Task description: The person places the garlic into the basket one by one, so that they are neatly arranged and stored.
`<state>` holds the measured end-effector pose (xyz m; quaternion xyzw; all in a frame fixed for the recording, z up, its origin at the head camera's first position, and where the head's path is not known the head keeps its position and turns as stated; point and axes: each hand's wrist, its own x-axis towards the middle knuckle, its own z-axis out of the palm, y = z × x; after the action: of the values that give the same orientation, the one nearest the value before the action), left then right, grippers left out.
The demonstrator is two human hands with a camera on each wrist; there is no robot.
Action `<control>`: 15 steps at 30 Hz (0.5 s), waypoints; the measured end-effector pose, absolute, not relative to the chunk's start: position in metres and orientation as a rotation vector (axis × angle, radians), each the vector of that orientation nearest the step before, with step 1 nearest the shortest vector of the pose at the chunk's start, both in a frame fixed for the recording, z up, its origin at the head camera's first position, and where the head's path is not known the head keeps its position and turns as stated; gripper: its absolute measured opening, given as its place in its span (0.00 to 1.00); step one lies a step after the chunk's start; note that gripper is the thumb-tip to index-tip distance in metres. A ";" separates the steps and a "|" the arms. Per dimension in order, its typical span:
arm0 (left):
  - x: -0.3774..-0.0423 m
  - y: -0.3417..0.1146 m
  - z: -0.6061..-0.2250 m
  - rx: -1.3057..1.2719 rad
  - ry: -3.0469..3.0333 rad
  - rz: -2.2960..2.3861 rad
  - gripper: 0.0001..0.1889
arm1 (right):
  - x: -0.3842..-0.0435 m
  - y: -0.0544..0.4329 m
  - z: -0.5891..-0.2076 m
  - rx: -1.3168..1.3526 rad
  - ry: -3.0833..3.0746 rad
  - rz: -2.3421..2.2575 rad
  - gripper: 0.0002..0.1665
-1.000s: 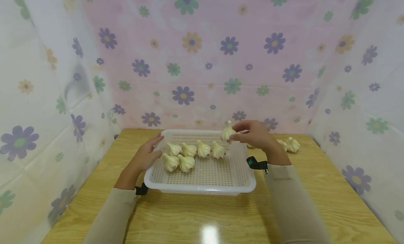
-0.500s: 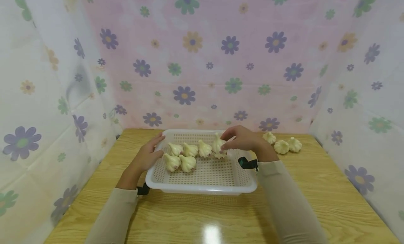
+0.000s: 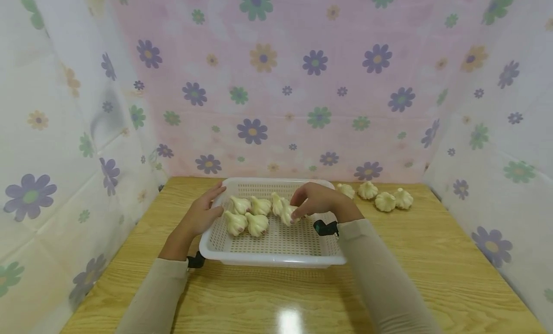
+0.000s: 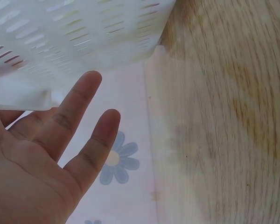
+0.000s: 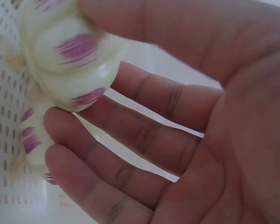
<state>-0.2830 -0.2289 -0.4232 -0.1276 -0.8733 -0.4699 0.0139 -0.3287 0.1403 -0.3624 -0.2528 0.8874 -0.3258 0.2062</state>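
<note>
My right hand pinches a garlic bulb between thumb and fingers, low inside the white plastic basket. Purple streaks show on the held bulb in the right wrist view, with another garlic bulb beneath it. Several bulbs lie in the basket's left half: two in a front row, such as the bulb, and others behind, such as the bulb. At the basket's left end rests my left hand, its fingers extended along the outside of the wall.
Several more garlic bulbs lie on the wooden table to the right of the basket. A flowered cloth hangs behind the table and along both sides.
My right hand has moved left and down into the basket with its bulb, coming near the back row. More bulbs on the table are now uncovered. The left hand keeps its place.
</note>
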 end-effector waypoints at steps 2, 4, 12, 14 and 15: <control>-0.283 -0.229 -0.423 -0.388 -2.723 -1.446 0.37 | -0.329 0.138 -0.364 -0.702 2.467 -0.888 0.24; -0.282 -0.230 -0.423 -0.383 -2.726 -1.427 0.37 | -0.329 0.136 -0.364 -0.709 2.469 -0.870 0.24; -0.282 -0.229 -0.420 -0.392 -2.744 -1.364 0.37 | -0.332 0.128 -0.369 -0.769 2.467 -0.796 0.20; -0.282 -0.229 -0.420 -0.394 -2.747 -1.363 0.37 | -0.331 0.126 -0.370 -0.768 2.460 -0.790 0.20; -0.282 -0.228 -0.420 -0.397 -2.749 -1.361 0.37 | -0.331 0.124 -0.370 -0.759 2.456 -0.790 0.20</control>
<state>-0.2822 -0.2285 -0.4202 -0.1283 -0.8886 -0.4397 0.0243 -0.3312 0.1244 -0.3698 -0.2751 0.8900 -0.2862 0.2241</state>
